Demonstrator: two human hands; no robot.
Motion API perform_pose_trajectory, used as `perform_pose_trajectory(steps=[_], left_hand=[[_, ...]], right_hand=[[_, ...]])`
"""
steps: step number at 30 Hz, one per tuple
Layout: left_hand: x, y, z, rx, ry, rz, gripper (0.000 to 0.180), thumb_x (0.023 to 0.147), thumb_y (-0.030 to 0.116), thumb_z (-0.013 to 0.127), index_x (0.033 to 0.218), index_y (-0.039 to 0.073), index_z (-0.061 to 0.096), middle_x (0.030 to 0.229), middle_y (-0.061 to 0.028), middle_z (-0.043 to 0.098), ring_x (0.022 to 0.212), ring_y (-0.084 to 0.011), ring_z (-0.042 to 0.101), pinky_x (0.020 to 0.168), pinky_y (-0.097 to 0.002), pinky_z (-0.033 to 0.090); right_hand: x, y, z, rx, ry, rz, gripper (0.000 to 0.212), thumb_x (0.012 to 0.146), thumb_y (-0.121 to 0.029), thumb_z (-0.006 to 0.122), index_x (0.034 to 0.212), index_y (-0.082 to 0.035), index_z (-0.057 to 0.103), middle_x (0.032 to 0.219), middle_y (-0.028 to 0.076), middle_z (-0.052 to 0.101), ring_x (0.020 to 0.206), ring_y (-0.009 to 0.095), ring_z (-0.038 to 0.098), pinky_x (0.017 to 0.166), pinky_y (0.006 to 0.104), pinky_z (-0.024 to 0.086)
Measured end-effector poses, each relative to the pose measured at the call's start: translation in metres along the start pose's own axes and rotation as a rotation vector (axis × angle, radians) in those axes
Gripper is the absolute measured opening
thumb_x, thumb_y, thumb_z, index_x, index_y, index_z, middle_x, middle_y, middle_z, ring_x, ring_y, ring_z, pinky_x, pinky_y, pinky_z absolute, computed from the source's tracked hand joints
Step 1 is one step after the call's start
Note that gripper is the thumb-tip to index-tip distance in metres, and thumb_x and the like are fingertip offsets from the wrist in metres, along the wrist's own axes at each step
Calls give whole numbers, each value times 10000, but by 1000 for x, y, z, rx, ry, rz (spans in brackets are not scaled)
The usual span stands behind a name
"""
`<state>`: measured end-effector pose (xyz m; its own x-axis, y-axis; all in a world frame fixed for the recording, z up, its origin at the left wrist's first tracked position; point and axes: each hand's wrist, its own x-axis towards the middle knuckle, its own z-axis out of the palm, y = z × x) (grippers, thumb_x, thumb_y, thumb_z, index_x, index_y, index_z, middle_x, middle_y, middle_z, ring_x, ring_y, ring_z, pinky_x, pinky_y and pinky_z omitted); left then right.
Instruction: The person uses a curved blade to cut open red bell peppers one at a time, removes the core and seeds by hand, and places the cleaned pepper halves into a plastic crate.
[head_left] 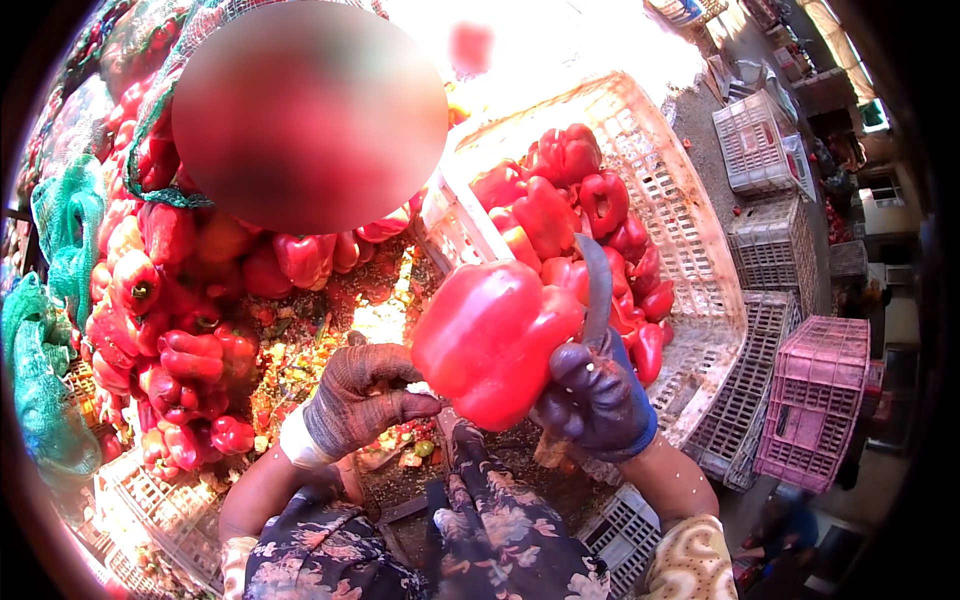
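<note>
Left fingers [392, 362] pinch pale scrap [419, 388]; right fingers [571, 362] grip pepper [490, 345] and knife [598, 290] (curved).

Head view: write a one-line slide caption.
A red pepper between the gloved left hand and gloved right hand, which holds a curved knife.

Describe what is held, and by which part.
The right hand holds the curved knife by its lower end and seemingly the red pepper by its right side; the left hand pinches a pale bit beside the pepper.
</note>
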<state>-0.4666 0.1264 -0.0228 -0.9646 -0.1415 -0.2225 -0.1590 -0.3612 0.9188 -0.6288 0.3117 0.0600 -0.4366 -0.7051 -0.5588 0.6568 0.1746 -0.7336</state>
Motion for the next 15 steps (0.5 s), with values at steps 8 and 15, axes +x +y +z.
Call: perform_pose_trajectory(steps=[8,15], left_hand=[[-20,-48,-12,-44,325,-367,264,885,211,722,1063,23,666,850,-3,668,744,-53,599,602,-189,452],[-22,-78,-23,-61,432,-406,210,880,180,714,1016,31,656,796,9,630,642,-42,525,537,-190,398]], right_hand=[[140,-30,-123,-98,209,-300,277,990,-320,566,1109,-73,604,760,32,592,502,75,497,420,181,367],[204,-18,-188,-589,647,-240,375,923,-231,687,1218,-22,589,746,12,615,528,83,550,435,218,411]])
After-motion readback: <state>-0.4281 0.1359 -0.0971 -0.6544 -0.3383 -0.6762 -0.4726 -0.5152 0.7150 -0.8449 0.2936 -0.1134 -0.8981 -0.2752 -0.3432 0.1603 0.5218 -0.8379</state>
